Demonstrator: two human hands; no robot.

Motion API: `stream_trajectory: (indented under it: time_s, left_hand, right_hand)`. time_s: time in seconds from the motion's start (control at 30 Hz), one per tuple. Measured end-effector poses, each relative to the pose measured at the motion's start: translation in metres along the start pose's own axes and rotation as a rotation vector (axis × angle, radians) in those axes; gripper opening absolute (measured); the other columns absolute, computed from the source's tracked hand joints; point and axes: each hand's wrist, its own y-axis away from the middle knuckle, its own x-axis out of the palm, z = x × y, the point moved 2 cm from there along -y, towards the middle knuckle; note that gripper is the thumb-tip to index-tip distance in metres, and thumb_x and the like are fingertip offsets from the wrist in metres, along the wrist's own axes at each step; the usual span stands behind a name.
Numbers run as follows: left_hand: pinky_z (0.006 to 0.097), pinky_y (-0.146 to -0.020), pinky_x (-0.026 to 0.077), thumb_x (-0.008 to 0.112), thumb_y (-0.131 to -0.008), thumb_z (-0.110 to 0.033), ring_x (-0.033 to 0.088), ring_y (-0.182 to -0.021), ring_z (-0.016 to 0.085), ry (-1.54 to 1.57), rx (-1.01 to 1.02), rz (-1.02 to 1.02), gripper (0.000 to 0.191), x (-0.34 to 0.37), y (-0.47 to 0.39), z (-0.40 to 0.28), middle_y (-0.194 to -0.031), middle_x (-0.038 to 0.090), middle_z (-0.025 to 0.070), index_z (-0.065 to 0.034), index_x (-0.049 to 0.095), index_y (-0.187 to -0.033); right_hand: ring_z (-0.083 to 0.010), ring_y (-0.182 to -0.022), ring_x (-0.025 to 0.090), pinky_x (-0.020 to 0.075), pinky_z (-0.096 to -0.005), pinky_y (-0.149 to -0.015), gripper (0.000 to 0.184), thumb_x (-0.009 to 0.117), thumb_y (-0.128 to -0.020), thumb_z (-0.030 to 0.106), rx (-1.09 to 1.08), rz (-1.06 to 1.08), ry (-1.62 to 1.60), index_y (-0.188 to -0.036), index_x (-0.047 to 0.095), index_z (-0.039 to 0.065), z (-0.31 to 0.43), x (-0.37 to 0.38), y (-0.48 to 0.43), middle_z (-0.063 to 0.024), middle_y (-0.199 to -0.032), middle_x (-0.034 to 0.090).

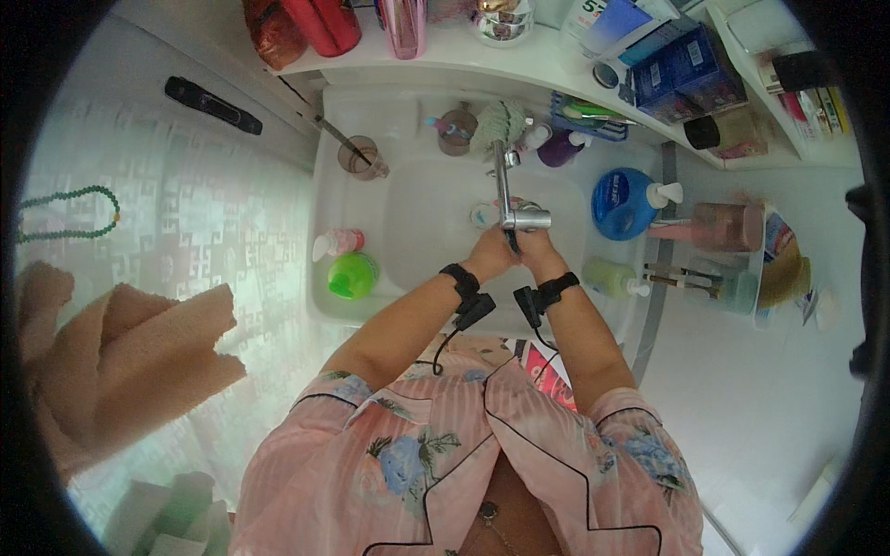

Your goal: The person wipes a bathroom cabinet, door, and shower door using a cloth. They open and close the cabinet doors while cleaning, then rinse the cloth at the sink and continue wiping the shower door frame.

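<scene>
My left hand [492,251] and my right hand [542,250] meet over the white washbasin [424,236], under the chrome faucet [525,220]. The spout covers part of my fingers. A narrow dark thing [512,241] shows between the two hands; what it is and which hand has it, I cannot tell. Just beyond my left hand a small round pale thing [481,215] is partly visible in the bowl. Both wrists wear black straps with small cabled devices.
A cup with a brush [358,158], a green bottle [352,275] and a pink bottle [341,242] stand on the left rim. A blue pump bottle [622,203] stands right, a mesh bath puff [498,125] behind the faucet. A crowded shelf [445,66] overhangs the back. Brown towels [146,354] hang left.
</scene>
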Motion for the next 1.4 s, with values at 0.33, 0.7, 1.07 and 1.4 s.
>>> stream_trajectory:
  time_s: [0.33,0.7,1.07,1.4]
  left_hand:
    - [0.0453,-0.079,0.053,0.075,-0.079,-0.017,0.066,-0.095,0.033,0.124,-0.241,0.047,0.05,-0.001,0.002,0.013,-0.1,0.067,0.0199,0.0036,0.053,-0.119]
    - [0.0441,-0.083,0.054,0.073,-0.08,-0.018,0.067,-0.097,0.038,-0.063,-0.148,0.135,0.038,0.002,-0.007,0.016,-0.103,0.068,0.0223,-0.0005,0.061,-0.111]
    - [0.0424,-0.068,0.057,0.069,-0.078,-0.015,0.07,-0.078,0.038,-0.189,-0.466,0.117,0.044,-0.031,0.012,0.03,-0.089,0.068,0.0264,0.0102,0.053,-0.111]
    - [0.0343,-0.062,0.061,0.077,-0.073,-0.014,0.068,-0.08,0.022,0.266,-0.479,0.157,0.041,-0.046,0.021,0.011,-0.091,0.067,0.0183,0.0043,0.059,-0.105]
  right_hand:
    - [-0.012,-0.088,0.061,0.0534,-0.0291,-0.077,0.027,0.062,-0.099,0.028,-0.03,-0.12,-0.038,-0.117,0.059,0.007,-0.004,-0.004,-0.003,0.0014,-0.096,0.063]
    - [-0.0144,-0.099,0.06,0.0513,-0.0314,-0.086,0.028,0.066,-0.097,0.022,0.046,-0.165,0.335,-0.12,0.064,0.007,-0.048,-0.028,-0.012,-0.0033,-0.107,0.064]
    - [-0.0238,-0.108,0.063,0.0538,-0.0394,-0.09,0.058,0.052,-0.1,0.049,0.313,0.156,-0.179,-0.129,0.057,-0.001,0.048,-0.045,-0.023,-0.0154,-0.124,0.063]
    - [-0.0219,-0.124,0.056,0.0443,-0.0353,-0.104,0.063,0.038,-0.104,0.051,0.385,0.314,-0.063,-0.143,0.045,0.001,0.079,-0.014,-0.057,-0.0187,-0.143,0.052]
